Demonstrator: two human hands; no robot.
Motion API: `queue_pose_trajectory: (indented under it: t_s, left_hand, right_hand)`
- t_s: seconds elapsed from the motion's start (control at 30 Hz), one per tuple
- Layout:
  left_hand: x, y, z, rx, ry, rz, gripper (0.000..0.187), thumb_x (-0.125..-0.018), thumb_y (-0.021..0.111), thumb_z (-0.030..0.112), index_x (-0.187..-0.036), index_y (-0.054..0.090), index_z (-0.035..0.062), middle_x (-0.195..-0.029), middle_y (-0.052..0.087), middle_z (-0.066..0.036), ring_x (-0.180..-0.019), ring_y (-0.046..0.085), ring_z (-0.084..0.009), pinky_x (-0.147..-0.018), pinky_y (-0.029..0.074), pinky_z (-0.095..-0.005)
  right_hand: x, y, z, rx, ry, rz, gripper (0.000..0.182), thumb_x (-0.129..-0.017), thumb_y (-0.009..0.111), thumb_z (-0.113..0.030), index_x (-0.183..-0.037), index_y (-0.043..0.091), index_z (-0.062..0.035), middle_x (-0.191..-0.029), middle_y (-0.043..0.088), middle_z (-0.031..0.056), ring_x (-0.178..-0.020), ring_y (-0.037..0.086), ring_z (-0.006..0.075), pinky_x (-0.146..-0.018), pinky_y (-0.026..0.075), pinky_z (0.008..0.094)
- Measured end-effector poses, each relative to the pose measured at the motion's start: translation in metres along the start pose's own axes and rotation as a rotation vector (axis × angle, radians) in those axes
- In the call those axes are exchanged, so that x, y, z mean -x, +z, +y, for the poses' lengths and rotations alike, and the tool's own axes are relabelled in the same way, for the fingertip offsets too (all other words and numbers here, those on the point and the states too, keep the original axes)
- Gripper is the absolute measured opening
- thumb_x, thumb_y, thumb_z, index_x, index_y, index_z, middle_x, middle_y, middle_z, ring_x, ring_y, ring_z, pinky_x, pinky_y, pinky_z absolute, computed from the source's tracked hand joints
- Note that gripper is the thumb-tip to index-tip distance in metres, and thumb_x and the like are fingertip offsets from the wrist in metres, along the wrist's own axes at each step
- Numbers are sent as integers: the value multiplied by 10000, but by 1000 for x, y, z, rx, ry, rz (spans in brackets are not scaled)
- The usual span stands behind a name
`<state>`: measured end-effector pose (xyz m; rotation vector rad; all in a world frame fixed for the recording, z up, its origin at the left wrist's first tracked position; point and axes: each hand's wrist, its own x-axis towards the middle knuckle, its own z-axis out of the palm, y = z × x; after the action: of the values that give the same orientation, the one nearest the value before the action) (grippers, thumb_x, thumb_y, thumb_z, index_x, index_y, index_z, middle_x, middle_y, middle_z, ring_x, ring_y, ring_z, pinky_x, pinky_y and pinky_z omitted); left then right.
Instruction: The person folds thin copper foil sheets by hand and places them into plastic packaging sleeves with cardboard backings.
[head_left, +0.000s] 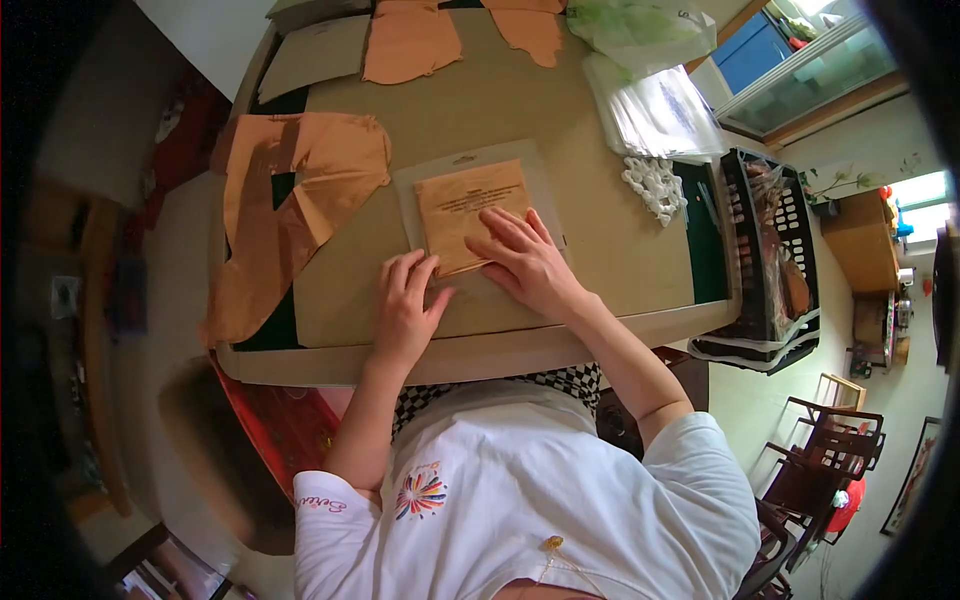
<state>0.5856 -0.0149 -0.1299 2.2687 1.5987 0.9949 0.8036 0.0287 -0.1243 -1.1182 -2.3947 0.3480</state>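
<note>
A folded square of tan, thin fabric (466, 199) with printed dark text lies on a pale grey card (527, 156) that has a hanging slot at its top. My right hand (528, 262) rests flat on the lower right of the square, fingers stretched out. At the square's lower left corner, my left hand (405, 300) touches the edge with its fingertips, thumb held apart. Left of the card, a larger sheer tan garment (335, 165), which looks like hosiery, is spread over the table's edge.
More tan pieces (412, 42) lie along the far side of the table (480, 335), beside a grey card sheet (315, 58). Clear plastic sleeves (650, 105), a greenish plastic bag (645, 35) and a white bundle (655, 188) sit at the right. A black basket (765, 250) adjoins the right edge.
</note>
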Motion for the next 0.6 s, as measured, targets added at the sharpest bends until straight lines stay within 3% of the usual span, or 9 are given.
queue_pose_trajectory:
  t_s: [0.2, 0.3, 0.4, 0.5, 0.6]
  left_hand:
    - [-1, 2, -11, 43, -5, -3, 342, -750, 731, 49, -1073, 621, 34, -1077, 604, -88, -1012, 557, -271, -894, 465, -390]
    - [-4, 3, -11, 20, 17, -5, 334, -753, 728, 47, -1070, 623, 38, -1074, 603, -82, -1014, 557, -269, -891, 467, -387]
    - [-4, 7, -13, 19, 31, 16, 312, -752, 732, 51, -1045, 624, 41, -1054, 598, -76, -998, 554, -264, -880, 467, -381]
    - [-10, 5, -9, 1, 24, 17, 306, -741, 745, 69, -1019, 622, 42, -1024, 587, -68, -989, 544, -270, -869, 461, -397]
    - [-23, -2, 11, -30, -21, 79, 296, -738, 755, 86, -1010, 643, 58, -1001, 596, -67, -997, 548, -273, -847, 477, -398]
  right_hand:
    - [15, -29, 10, -244, 374, 346, 293, -812, 681, -143, -1084, 612, -57, -1080, 598, 162, -1016, 564, 325, -889, 452, 405]
    - [33, -38, 18, -37, 632, 275, 224, -811, 681, -136, -1002, 609, -43, -976, 611, 132, -941, 582, 318, -820, 474, 395]
    - [41, -30, 31, 49, 609, 178, 162, -818, 669, -125, -931, 599, -34, -922, 604, 117, -879, 587, 318, -752, 483, 407]
    - [40, -30, 30, -115, 683, 223, 140, -819, 670, -124, -901, 615, -25, -860, 637, 122, -811, 618, 311, -708, 496, 385]
    - [38, -33, 27, -379, 831, 239, 133, -830, 679, -127, -849, 623, -7, -746, 657, 101, -687, 640, 224, -623, 497, 337]
